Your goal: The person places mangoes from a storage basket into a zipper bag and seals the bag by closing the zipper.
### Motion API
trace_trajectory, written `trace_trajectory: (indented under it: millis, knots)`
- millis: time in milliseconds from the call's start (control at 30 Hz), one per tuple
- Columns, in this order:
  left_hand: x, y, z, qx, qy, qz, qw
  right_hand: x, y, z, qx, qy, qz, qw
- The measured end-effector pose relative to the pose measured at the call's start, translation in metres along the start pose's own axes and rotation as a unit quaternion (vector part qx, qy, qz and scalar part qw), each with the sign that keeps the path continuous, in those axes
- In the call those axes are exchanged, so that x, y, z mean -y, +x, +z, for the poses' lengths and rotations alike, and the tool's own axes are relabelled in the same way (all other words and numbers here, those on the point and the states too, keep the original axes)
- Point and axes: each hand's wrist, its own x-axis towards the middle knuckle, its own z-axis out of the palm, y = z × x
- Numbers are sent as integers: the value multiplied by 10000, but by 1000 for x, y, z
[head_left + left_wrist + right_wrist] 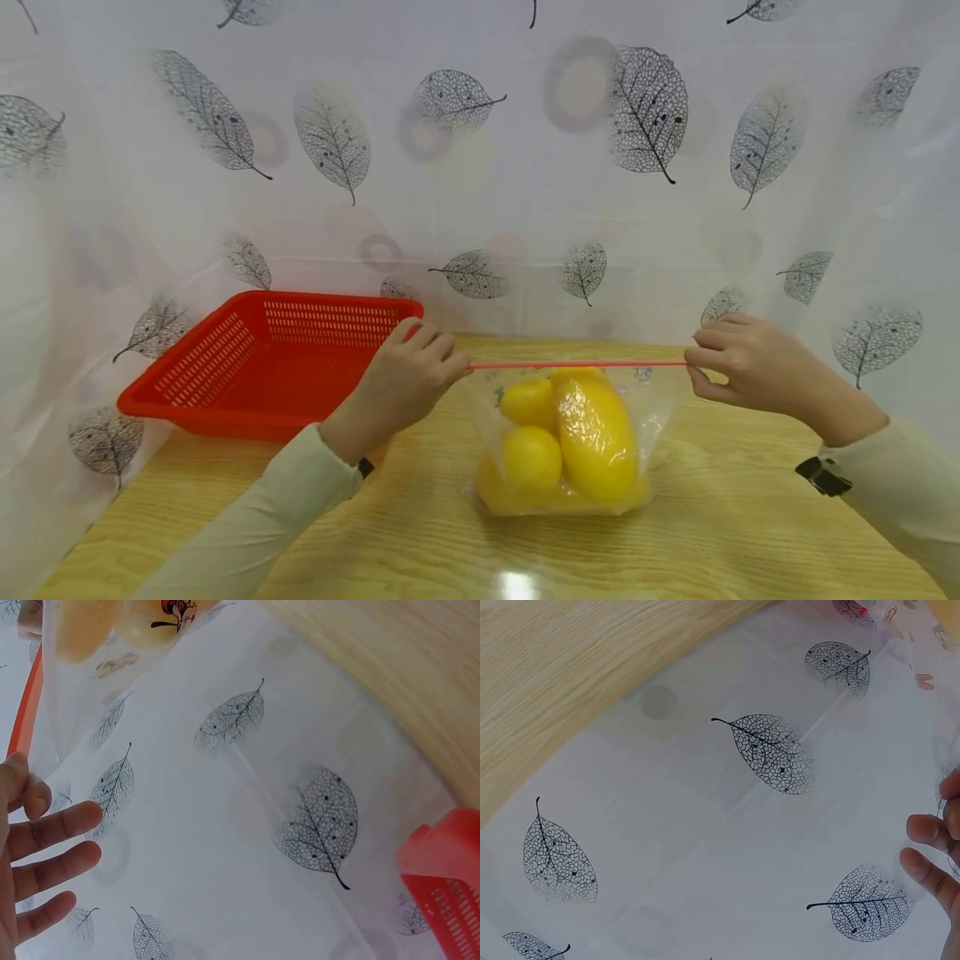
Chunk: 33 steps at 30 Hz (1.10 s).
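Observation:
A clear zip bag (660, 400) with a red strip (577, 364) along its top stands on the table, stretched flat between both hands. Through the plastic show several yellow fruits: a long curved one (596, 433) that looks like a mango, and rounder lemon-like ones (532, 460). My left hand (408, 379) pinches the strip's left end between thumb and index finger, the other fingers spread loose in the left wrist view. At the opposite end, my right hand (757, 367) pinches the corner. In the left wrist view, a printed cartoon figure (178, 611) marks the bag.
A red perforated plastic basket (300, 367) stands at the back left, just behind my left hand. Behind the wooden table (735, 517) hangs a white curtain (510, 208) printed with dark leaves. Black straps sit at both sleeve cuffs.

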Motion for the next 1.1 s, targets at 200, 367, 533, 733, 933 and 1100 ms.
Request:
trace_trajectory:
  millis: [200, 367, 533, 733, 933, 1100]
  knots:
    - [8, 4, 5, -205, 14, -28, 9998, -4, 2, 2, 8, 11, 66, 10000]
    - [14, 10, 9, -348, 45, -199, 9992, -10, 6, 6, 128, -132, 163, 9997]
    - [22, 17, 13, -283, 159, -436, 9985, -15, 14, 11, 233, -446, 331, 9982]
    - [26, 24, 17, -59, 234, -611, 9978, -19, 19, 20, 273, -1038, 989, 9893]
    - [3, 28, 12, 81, -14, -126, 9999, -15, 14, 29, 895, -1394, 1928, 9672]
    - [-29, 34, 3, -128, -236, 241, 9994, -1, 10, 32, 1354, -1121, 2547, 9509]
